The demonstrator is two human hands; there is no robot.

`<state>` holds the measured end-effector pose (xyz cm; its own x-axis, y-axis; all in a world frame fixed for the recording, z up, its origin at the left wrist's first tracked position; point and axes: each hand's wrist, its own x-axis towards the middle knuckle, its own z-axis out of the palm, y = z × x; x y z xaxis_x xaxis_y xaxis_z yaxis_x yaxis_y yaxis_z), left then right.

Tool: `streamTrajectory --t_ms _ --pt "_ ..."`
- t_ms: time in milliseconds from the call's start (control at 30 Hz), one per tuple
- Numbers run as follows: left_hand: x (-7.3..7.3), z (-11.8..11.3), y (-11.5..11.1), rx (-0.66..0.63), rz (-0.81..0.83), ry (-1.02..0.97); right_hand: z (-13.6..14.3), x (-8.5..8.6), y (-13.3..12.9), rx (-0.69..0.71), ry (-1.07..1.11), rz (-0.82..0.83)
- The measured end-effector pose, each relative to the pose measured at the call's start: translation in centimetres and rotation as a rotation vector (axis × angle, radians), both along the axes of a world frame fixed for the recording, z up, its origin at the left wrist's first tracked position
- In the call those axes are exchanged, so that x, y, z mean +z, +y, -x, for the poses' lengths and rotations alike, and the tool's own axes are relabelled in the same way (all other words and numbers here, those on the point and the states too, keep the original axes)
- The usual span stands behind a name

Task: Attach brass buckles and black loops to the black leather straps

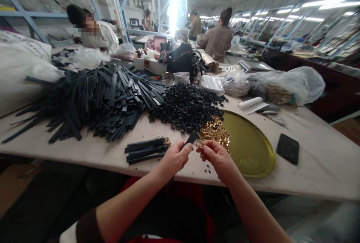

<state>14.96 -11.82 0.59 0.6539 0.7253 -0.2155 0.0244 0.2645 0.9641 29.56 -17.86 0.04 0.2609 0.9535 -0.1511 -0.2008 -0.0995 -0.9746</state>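
Observation:
My left hand (pixel 176 157) is closed around a dark strap (pixel 191 138), whose end sticks up past the thumb. Close beside it, my right hand (pixel 216 156) pinches a small gold buckle (pixel 199 143) at the strap's tip; whether the strap passes through it I cannot tell. Behind the hands lie a heap of gold buckles (pixel 218 132) and a mound of small black loops (pixel 185 104). To the left sits a stack of straps with gold fittings (pixel 146 149). Farther left spreads a big pile of loose dark straps (pixel 95 100).
A gold oval tray (pixel 253 149) lies right of the buckles, with a black phone (pixel 288 148) beyond it. Plastic bags (pixel 298 83), a white roll (pixel 249 102) and a black bag (pixel 181 61) stand toward the back. Other people (pixel 218 35) work farther off.

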Motion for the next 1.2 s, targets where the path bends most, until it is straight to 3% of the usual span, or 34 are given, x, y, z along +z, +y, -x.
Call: streamTrajectory --t_ms 167,300,433,667,800,1033,1133,1200 --pt "-1.0 1.4 -0.2 0.051 0.048 -0.003 1.6 -0.1 0.4 -0.025 0.0 -0.015" --pt "-0.7 1.9 0.1 0.107 0.078 0.031 2.9 -0.3 0.3 -0.003 -0.025 -0.021" --pt "-0.8 2.1 -0.5 0.151 0.107 -0.062 4.6 -0.7 -0.3 -0.006 0.081 -0.033" --pt "-1.5 3.6 -2.2 0.125 0.233 -0.164 7.3 -2.2 -1.5 -0.07 0.157 -0.045" --pt "-0.4 4.8 -2.3 0.072 0.118 0.0 7.2 -2.0 -2.0 -0.043 0.063 -0.101" --pt "0.8 6.7 -1.3 -0.006 -0.331 0.311 6.5 -0.6 -2.4 0.148 -0.076 -0.148" --pt "0.5 7.3 -1.2 -0.074 -0.331 0.386 6.3 -0.6 -2.7 0.187 -0.098 -0.181" --pt "0.3 7.4 -1.3 -0.107 -0.233 0.4 6.2 -1.0 -2.8 0.162 -0.136 -0.153"
